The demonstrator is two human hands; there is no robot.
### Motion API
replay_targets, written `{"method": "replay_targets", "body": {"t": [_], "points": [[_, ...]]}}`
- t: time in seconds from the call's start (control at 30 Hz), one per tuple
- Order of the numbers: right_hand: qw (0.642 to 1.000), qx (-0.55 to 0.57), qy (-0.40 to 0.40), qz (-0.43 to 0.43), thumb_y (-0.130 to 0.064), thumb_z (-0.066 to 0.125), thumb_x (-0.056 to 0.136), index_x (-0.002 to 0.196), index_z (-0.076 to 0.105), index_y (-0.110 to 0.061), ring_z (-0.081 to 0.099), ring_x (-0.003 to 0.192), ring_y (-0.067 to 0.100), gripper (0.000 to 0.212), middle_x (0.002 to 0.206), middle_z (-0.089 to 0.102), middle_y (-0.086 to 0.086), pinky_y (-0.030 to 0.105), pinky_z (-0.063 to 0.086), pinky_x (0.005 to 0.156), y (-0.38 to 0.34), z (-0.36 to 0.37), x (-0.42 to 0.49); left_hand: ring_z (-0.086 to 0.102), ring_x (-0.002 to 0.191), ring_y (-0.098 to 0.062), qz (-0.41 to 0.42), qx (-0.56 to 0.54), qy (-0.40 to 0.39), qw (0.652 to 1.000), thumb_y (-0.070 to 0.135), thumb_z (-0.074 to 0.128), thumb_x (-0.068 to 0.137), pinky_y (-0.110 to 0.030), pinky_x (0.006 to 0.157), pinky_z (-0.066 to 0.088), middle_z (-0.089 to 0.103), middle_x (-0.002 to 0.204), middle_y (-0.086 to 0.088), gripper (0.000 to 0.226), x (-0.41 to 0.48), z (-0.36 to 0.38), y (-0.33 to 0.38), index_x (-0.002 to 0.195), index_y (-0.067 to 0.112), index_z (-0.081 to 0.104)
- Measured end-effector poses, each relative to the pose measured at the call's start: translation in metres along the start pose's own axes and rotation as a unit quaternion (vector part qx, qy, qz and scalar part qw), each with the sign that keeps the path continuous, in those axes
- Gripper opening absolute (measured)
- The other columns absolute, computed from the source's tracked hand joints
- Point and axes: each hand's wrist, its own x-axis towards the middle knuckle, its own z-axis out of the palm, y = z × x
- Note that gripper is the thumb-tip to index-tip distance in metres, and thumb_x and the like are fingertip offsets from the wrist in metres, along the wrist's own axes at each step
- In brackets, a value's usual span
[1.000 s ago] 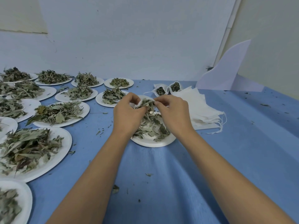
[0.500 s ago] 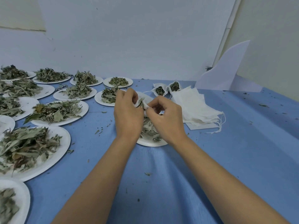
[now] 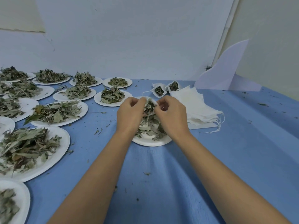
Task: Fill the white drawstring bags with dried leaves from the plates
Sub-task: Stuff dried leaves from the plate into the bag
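- A person's two bare forearms reach from the bottom edge to the middle of the view, over a table covered with a blue cloth (image 3: 169, 183).
- The left hand (image 3: 129, 113) and the right hand (image 3: 172, 115) meet above a white paper plate (image 3: 150, 143) at the centre of the cloth. The plate holds a pile of pale dried leaves (image 3: 149, 126).
- Between the hands is a small white drawstring bag (image 3: 149, 105). Its mouth is open towards the camera, with dark leaves visible inside.
- The left hand's fingers are curled and pinch the left side of the bag's mouth.
- The right hand's fingers are also curled, and its thumb and forefinger pinch the right side of the mouth.
- The bag sits over the 12 o'clock part of the plate, just above the pile. Whether it touches the pile cannot be told.
- At 1 o'clock from the plate, two filled bags (image 3: 159, 91) stand side by side, showing leaves at their open tops.
- At 3 o'clock, just beside the right hand, lies a stack of flat empty bags (image 3: 197, 109). Their strings trail off at 4 o'clock.
- From 8 to 11 o'clock, many more plates (image 3: 63, 147) heaped with leaves fill the left side.
- Leaf crumbs (image 3: 147, 173) are scattered over the cloth.
- Far off at 2 o'clock, a curved white board (image 3: 226, 70) stands against the wall.
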Motion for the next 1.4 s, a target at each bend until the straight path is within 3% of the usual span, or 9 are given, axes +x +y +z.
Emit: {"method": "replay_targets", "body": {"t": [0.17,0.3,0.47,0.6,0.73,0.9,1.07,1.17,1.4], "points": [[0.998,0.064,-0.003,0.015,-0.015,0.061,0.083,0.077,0.06,-0.019,0.054,0.064,-0.002,0.008,0.071,0.059,-0.01,0.009,0.039,0.058,-0.004,0.001,0.002,0.064,0.089,-0.022,0.035,0.049,0.023,0.998,0.021,0.08,0.072,-0.043,0.085,0.054,0.061,0.078,0.003,0.023,-0.001,-0.004,-0.004,0.072,0.02,0.057],[0.99,0.138,-0.007,0.041,-0.013,0.061,0.085,0.078,0.061,-0.017,0.051,0.061,-0.004,0.008,0.073,0.061,-0.005,0.006,0.037,0.056,-0.008,0.001,0.001,0.054,0.074,-0.004,0.092,0.124,0.044,0.987,0.016,0.077,0.072,-0.008,0.062,0.04,0.059,0.08,0.008,0.024,-0.002,-0.005,-0.004,0.069,0.023,0.053],[0.983,0.164,-0.079,0.007,-0.009,0.062,0.082,0.067,0.052,-0.019,0.043,0.057,0.002,0.021,0.064,0.053,-0.007,0.011,0.036,0.054,-0.015,-0.001,-0.004,0.053,0.076,-0.017,0.102,0.145,0.079,0.981,0.011,0.065,0.075,-0.026,0.065,0.041,0.059,0.081,-0.002,0.021,-0.003,-0.002,-0.003,0.067,0.021,0.048],[0.982,0.145,-0.119,0.012,-0.01,0.063,0.079,0.066,0.051,-0.017,0.042,0.059,0.007,0.019,0.066,0.053,-0.001,0.018,0.036,0.056,-0.014,-0.002,-0.006,0.049,0.072,-0.018,0.068,0.124,0.107,0.984,0.003,0.061,0.073,-0.023,0.057,0.035,0.055,0.076,0.0,0.024,-0.002,-0.002,-0.005,0.065,0.021,0.047],[0.989,0.132,-0.053,0.028,-0.011,0.061,0.078,0.074,0.055,-0.018,0.045,0.057,0.001,0.01,0.069,0.055,-0.007,0.012,0.037,0.054,-0.011,0.001,-0.004,0.053,0.08,-0.017,0.087,0.127,0.095,0.984,0.013,0.068,0.076,-0.019,0.061,0.039,0.061,0.09,-0.005,0.021,-0.005,0.001,-0.004,0.069,0.02,0.049],[0.995,0.088,0.011,0.047,-0.017,0.057,0.088,0.087,0.054,-0.02,0.052,0.076,0.004,0.004,0.095,0.059,-0.002,0.017,0.039,0.068,0.0,0.0,0.004,0.069,0.079,-0.017,0.0,0.039,0.016,0.999,0.016,0.062,0.084,-0.031,0.068,0.052,0.062,0.089,0.003,0.009,-0.005,0.001,0.001,0.08,0.02,0.055],[0.999,-0.04,0.007,-0.036,-0.012,0.051,0.092,0.101,0.056,-0.014,0.054,0.091,0.016,0.011,0.104,0.059,0.001,0.034,0.044,0.079,0.005,0.001,0.003,0.052,0.088,-0.012,0.14,0.186,0.061,0.971,0.013,0.054,0.087,-0.02,0.074,0.036,0.058,0.103,-0.003,0.006,-0.006,-0.002,0.0,0.087,0.019,0.055],[0.996,-0.063,0.013,-0.065,0.002,0.05,0.083,0.104,0.059,-0.009,0.054,0.092,0.017,0.025,0.106,0.058,0.004,0.028,0.041,0.079,0.005,0.001,0.003,0.05,0.079,-0.016,0.185,0.265,0.067,0.944,0.007,0.053,0.087,-0.022,0.068,0.032,0.053,0.105,-0.002,0.014,-0.004,-0.006,-0.006,0.097,0.015,0.059],[1.0,-0.003,0.015,0.023,-0.012,0.056,0.089,0.098,0.064,-0.011,0.058,0.087,0.013,0.013,0.092,0.062,-0.004,0.021,0.041,0.077,0.006,0.0,0.005,0.051,0.081,-0.014,0.191,0.258,0.068,0.945,0.004,0.055,0.086,-0.014,0.067,0.03,0.059,0.098,-0.005,0.012,-0.002,-0.005,-0.008,0.092,0.011,0.061]]}}
